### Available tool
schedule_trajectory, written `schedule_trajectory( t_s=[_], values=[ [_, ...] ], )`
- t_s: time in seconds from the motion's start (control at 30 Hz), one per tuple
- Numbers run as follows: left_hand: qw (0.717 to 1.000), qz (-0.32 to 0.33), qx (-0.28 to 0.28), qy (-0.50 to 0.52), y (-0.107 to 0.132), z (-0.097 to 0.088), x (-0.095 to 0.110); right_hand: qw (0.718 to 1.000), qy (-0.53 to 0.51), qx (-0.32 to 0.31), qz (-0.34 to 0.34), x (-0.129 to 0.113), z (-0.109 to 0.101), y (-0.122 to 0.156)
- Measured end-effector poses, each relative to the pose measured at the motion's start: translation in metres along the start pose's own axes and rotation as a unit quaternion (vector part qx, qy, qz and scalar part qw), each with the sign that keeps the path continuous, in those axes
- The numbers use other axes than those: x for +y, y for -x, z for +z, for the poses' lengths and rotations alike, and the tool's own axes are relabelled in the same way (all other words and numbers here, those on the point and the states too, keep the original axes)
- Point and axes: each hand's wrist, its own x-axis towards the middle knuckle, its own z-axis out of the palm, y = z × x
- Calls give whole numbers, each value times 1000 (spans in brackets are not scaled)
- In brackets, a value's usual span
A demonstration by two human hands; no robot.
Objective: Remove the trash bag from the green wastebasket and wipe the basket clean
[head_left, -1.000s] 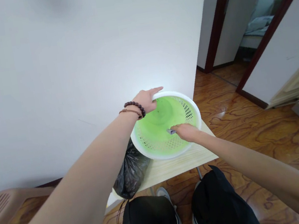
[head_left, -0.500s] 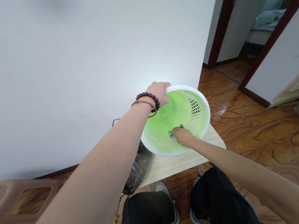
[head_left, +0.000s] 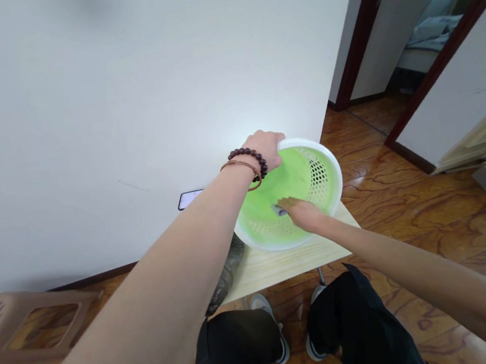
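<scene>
A round green basket with a white rim [head_left: 330, 159] and perforated walls rests tilted on a small light wooden table [head_left: 279, 265]. My left hand [head_left: 267, 146], with a dark bead bracelet on the wrist, is closed over the basket's far left rim. My right hand [head_left: 303, 212] is inside the basket, fingers pressed on a small grey thing [head_left: 277, 209] against the green bottom. What that grey thing is I cannot make out.
A black plastic bag [head_left: 227, 273] hangs at the table's left edge. A phone [head_left: 188, 198] lies behind my left forearm by the white wall. A brown plastic stool [head_left: 25, 324] stands at left. Wooden floor and an open doorway [head_left: 425, 24] are at right.
My right hand has slid about inside the basket with the grey thing. The left hand's fingers have curled over the rim. The view has shifted left, showing the phone.
</scene>
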Motion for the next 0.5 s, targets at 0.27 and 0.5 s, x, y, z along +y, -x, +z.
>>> schedule_trajectory(
  t_s=[0.27, 0.5],
  values=[
    [1000, -13, -3, -4, 1, 2, -2, 996, 10, -61, 71, -5, 33, -16],
    [1000, -2, 0, -6, 1, 2, -3, 995, -66, -73, -29, -52, 14, 44]
  ],
)
